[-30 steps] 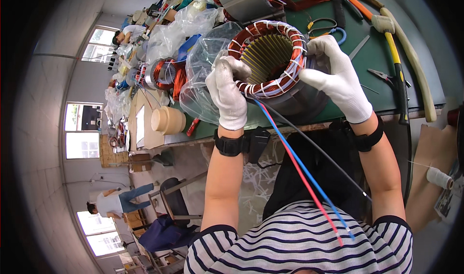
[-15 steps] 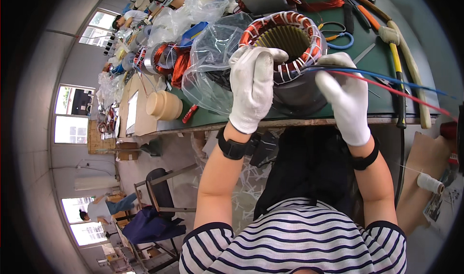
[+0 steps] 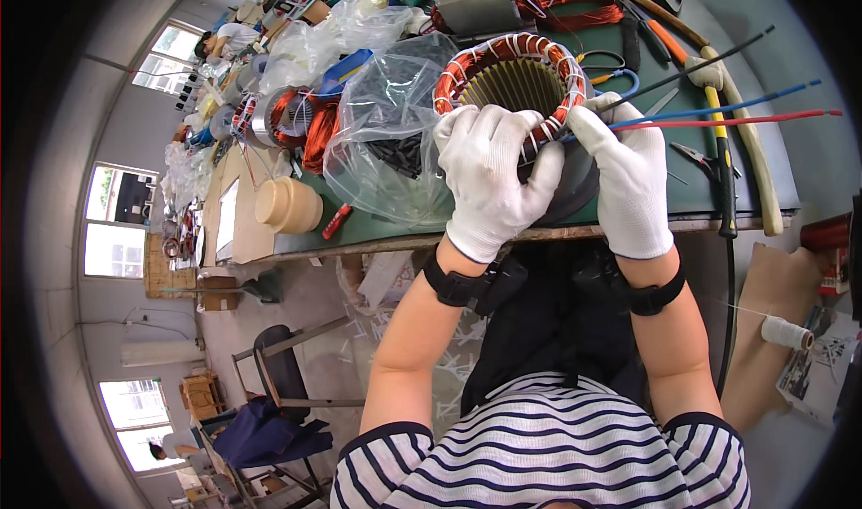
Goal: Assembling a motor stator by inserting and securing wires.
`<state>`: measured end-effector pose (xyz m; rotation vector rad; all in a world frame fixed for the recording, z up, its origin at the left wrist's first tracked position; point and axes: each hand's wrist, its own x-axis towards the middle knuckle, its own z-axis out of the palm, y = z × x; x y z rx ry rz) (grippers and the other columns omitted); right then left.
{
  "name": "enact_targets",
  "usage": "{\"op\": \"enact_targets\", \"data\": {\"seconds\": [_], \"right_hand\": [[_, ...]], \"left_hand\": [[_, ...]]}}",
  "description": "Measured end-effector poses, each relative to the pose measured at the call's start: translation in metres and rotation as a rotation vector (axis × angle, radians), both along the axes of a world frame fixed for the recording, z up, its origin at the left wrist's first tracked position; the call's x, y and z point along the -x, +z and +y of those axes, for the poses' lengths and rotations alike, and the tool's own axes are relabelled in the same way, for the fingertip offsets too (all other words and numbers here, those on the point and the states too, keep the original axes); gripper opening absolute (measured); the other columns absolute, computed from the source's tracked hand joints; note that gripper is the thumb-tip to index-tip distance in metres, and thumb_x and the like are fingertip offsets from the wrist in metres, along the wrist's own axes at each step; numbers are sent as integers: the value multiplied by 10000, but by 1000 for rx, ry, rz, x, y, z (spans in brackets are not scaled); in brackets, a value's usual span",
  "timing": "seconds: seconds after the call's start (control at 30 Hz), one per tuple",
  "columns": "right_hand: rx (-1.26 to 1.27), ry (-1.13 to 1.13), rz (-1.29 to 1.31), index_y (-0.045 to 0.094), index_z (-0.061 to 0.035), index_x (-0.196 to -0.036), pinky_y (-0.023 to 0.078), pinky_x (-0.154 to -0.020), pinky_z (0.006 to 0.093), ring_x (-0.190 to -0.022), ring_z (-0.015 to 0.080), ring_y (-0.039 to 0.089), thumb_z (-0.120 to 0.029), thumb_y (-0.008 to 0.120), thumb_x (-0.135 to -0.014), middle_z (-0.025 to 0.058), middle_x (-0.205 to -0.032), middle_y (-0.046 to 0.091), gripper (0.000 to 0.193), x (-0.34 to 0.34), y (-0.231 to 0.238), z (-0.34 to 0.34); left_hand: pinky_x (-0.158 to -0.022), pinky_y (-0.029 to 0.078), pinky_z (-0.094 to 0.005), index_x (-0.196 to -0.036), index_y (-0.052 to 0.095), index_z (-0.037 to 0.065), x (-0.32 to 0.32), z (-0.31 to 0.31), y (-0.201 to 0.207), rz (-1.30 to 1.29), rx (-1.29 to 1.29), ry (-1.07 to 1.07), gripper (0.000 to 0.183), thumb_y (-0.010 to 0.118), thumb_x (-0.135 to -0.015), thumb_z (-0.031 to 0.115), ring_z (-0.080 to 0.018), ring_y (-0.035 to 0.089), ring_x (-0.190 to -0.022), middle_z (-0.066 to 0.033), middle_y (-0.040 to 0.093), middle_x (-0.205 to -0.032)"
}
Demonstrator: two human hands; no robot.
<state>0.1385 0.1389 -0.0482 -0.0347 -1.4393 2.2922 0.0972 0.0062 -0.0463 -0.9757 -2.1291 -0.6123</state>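
A motor stator (image 3: 503, 83) stands upright on the bench in front of me, its orange copper winding ring laced with white cord. My left hand (image 3: 492, 168), in a white glove, is closed over the near rim, fingertips on the winding and thumb lower on the outer side. My gloved right hand (image 3: 631, 181) is closed at the ring's right side, around the base of the lead wires. From it a black lead (image 3: 700, 71), a blue lead (image 3: 741, 103) and a red lead (image 3: 745, 120) stretch to the right. The fingers hide where the leads join the winding.
Left of the stator lies a clear plastic bag (image 3: 373, 163) with black pieces inside. Further left are a red knife (image 3: 337, 222) and a beige container (image 3: 289, 206). A yellow-black hammer (image 3: 724, 150), scissors (image 3: 620, 78) and pliers (image 3: 696, 157) lie to the right. Another stator (image 3: 471, 2) stands behind.
My left hand has turned and its fingers now lie over the near rim. My right thumb has moved in against the ring. The leads point higher, and the black one has separated from the others.
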Motion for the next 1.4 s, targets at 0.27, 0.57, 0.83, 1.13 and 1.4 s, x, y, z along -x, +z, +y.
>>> {"op": "enact_targets", "data": {"seconds": [0.27, 0.57, 0.83, 1.13, 1.4], "right_hand": [[-103, -52, -38, 579, 0, -827, 383, -548, 192, -625, 25, 463, -82, 632, -848, -14, -700, 556, 100, -1, -3, -9], [-78, 36, 63, 636, 31, -967, 438, -662, 222, -750, 55, 528, -61, 609, -862, 14, -828, 617, 142, -6, -1, 10], [-818, 163, 9, 644, 52, -790, 441, -552, 290, -547, 110, 514, -164, 673, -799, 82, -579, 557, 218, 22, 30, 42], [-918, 55, 310, 668, -13, -884, 466, -582, 350, -680, 293, 663, -203, 689, -801, 207, -692, 611, 208, 30, 39, 37], [-914, 104, 195, 656, 35, -966, 456, -598, 317, -585, 222, 572, -158, 629, -852, 200, -688, 588, 226, 13, 73, 37]], "left_hand": [[-685, 353, -339, -843, 607, 87, 5, 4, -5, 119, -79, 19, 182, 644, -690, 179, -232, 520, -652, -46, 563, -717], [-744, 433, -385, -954, 631, 76, 5, -16, 13, -163, -22, -160, 202, 618, -815, 222, -276, 592, -770, -77, 625, -831], [-713, 506, -317, -1029, 631, -35, 9, 20, 104, -688, -65, -504, 340, 628, -802, 217, -242, 642, -751, -158, 662, -860], [-792, 478, -258, -1043, 646, -12, 26, 34, 122, -864, 35, -499, 284, 656, -799, 133, -115, 599, -869, -55, 664, -917], [-556, 471, -195, -953, 698, 30, 19, 23, 191, -911, -218, -432, 191, 650, -864, 192, -59, 603, -596, -7, 647, -697]]}}
